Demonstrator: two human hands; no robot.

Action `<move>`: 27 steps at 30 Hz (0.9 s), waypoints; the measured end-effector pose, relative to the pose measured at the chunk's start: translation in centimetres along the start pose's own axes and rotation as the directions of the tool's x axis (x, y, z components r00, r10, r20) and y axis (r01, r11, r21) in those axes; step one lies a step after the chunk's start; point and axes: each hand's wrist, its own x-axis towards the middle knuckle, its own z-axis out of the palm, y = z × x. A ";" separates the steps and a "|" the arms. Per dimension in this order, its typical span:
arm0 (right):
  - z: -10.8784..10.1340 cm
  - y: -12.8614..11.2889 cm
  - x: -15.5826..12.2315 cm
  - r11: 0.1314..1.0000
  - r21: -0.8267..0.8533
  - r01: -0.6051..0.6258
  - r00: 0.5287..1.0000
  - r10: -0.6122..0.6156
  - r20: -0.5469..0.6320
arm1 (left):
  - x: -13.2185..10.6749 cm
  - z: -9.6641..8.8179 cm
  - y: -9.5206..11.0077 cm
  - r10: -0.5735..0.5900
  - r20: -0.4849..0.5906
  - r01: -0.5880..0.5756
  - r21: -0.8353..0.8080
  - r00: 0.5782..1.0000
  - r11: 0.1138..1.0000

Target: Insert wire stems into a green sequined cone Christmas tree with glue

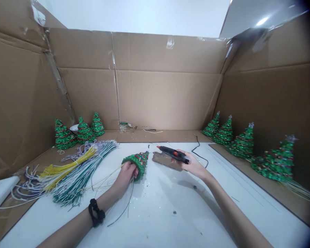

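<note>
Tree cone point(137, 162), green and sequined with red bands, is lying on its side near the middle of the white desk point(170, 213), with its tip pointing right. I am watching the left hand point(126, 175) gripping this tree cone at its wide base, with the fingers point(132, 169) clenching over the rim. Thin wire stems are trailing out of the base toward the near edge of the desk. A black hair tie point(96, 213) is sitting around the left wrist.

The right hand point(194, 166) is holding a black glue gun point(173, 153), with its fingers wrapping tightly around the handle. The nozzle is pointing left and hovering over a brown cardboard scrap point(162, 159). That scrap is lying just beside the tip of the tree. I cannot tell whether the nozzle is touching anything. A black cord point(198, 143) is running from the gun toward the back wall.

To the left of the left hand, a wire bundle point(74, 172) of yellow, white and green stems is fanning across the desk. Behind it, three finished trees point(79, 131) are standing upright in the back left corner. Four more trees point(244, 144) are lining up along the right side against the cardboard wall point(167, 96), which is enclosing the desk on three sides.
</note>
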 end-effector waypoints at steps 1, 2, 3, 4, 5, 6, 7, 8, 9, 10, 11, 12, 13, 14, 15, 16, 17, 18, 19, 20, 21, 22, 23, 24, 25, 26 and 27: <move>0.3 -0.1 0.0 1.000 0.022 0.019 1.000 -0.019 -0.024 | -0.1 0.1 0.0 -0.015 0.005 0.015 -0.014 1.000 1.000; 0.8 -0.1 -0.1 0.999 0.031 0.043 0.999 -0.042 -0.032 | -0.1 0.2 -0.1 -0.029 0.011 0.029 -0.029 1.000 0.999; 1.3 -0.1 -0.1 0.997 0.027 0.070 0.997 -0.069 -0.032 | -0.2 0.2 -0.1 -0.039 0.019 0.040 -0.042 0.999 0.998; 2.0 -0.1 -0.2 0.995 0.011 0.097 0.995 -0.097 -0.030 | -0.2 0.3 -0.2 -0.045 0.026 0.047 -0.055 0.999 0.997; 2.6 -0.1 -0.3 0.991 -0.012 0.131 0.991 -0.131 -0.026 | -0.2 0.3 -0.2 -0.049 0.032 0.051 -0.070 0.998 0.996; 3.3 -0.1 -0.3 0.985 -0.035 0.169 0.985 -0.170 -0.023 | -0.2 0.3 -0.3 -0.053 0.038 0.056 -0.086 0.998 0.995; 4.0 -0.1 -0.4 0.977 -0.059 0.204 0.978 -0.206 -0.025 | -0.2 0.3 -0.3 -0.055 0.040 0.059 -0.103 0.998 0.993; 4.6 -0.1 -0.5 0.970 -0.080 0.231 0.971 -0.235 -0.037 | -0.2 0.3 -0.3 -0.058 0.041 0.062 -0.120 0.997 0.991; 5.1 0.0 -0.5 0.964 -0.094 0.249 0.965 -0.255 -0.055 | -0.2 0.3 -0.3 -0.061 0.041 0.066 -0.135 0.997 0.989; 5.6 0.0 -0.6 0.961 -0.102 0.257 0.961 -0.265 -0.075 | -0.2 0.3 -0.2 -0.063 0.040 0.068 -0.144 0.997 0.987; 5.9 0.1 -0.6 0.961 -0.109 0.255 0.959 -0.266 -0.096 | -0.2 0.4 -0.2 -0.064 0.038 0.069 -0.150 0.997 0.986; 6.2 0.1 -0.6 0.962 -0.116 0.248 0.959 -0.261 -0.115 | -0.3 0.4 -0.1 -0.066 0.036 0.070 -0.153 0.997 0.986; 6.4 0.1 -0.6 0.963 -0.122 0.241 0.958 -0.256 -0.127 | -0.3 0.4 0.0 -0.067 0.034 0.071 -0.153 0.997 0.986; 6.5 0.2 -0.5 0.964 -0.125 0.234 0.960 -0.250 -0.129 | -0.3 0.4 0.0 -0.068 0.035 0.072 -0.152 0.997 0.986; 6.6 0.2 -0.5 0.965 -0.127 0.228 0.961 -0.244 -0.128 | -0.4 0.4 0.1 -0.068 0.036 0.072 -0.151 0.997 0.986; 6.6 0.2 -0.5 0.967 -0.127 0.223 0.963 -0.239 -0.123 | -0.4 0.5 0.1 -0.069 0.037 0.073 -0.149 0.997 0.986; 6.7 0.2 -0.4 0.968 -0.124 0.220 0.965 -0.234 -0.117 | -0.4 0.5 0.1 -0.070 0.038 0.074 -0.147 0.997 0.986; 6.7 0.1 -0.4 0.968 -0.122 0.217 0.966 -0.231 -0.113 | -0.4 0.5 0.1 -0.070 0.037 0.075 -0.145 0.997 0.987; 6.7 0.1 -0.4 0.969 -0.122 0.215 0.967 -0.229 -0.111 | -0.4 0.5 0.1 -0.070 0.035 0.074 -0.142 0.997 0.987; 6.8 0.0 -0.4 0.969 -0.123 0.214 0.967 -0.228 -0.111 | -0.4 0.5 0.1 -0.070 0.033 0.074 -0.141 0.997 0.987; 6.8 0.0 -0.4 0.969 -0.126 0.214 0.968 -0.228 -0.109 | -0.4 0.5 0.0 -0.069 0.033 0.073 -0.141 0.997 0.987; 6.9 0.0 -0.4 0.968 -0.131 0.214 0.968 -0.228 -0.105 | -0.4 0.5 0.0 -0.069 0.037 0.073 -0.141 0.997 0.987; 6.9 -0.1 -0.4 0.967 -0.138 0.214 0.968 -0.229 -0.102 | -0.4 0.5 0.0 -0.068 0.042 0.073 -0.142 0.997 0.987; 6.9 -0.1 -0.4 0.966 -0.146 0.214 0.968 -0.229 -0.100 | -0.4 0.5 0.0 -0.066 0.048 0.073 -0.142 0.997 0.987; 6.9 -0.1 -0.4 0.965 -0.154 0.212 0.969 -0.229 -0.097 | -0.3 0.4 -0.1 -0.064 0.053 0.071 -0.142 0.997 0.987; 6.9 -0.1 -0.4 0.964 -0.161 0.211 0.969 -0.228 -0.095 | -0.3 0.4 -0.1 -0.060 0.058 0.068 -0.143 0.996 0.987; 6.9 -0.1 -0.4 0.963 -0.167 0.210 0.969 -0.228 -0.094 | -0.3 0.4 -0.1 -0.058 0.062 0.066 -0.143 0.996 0.988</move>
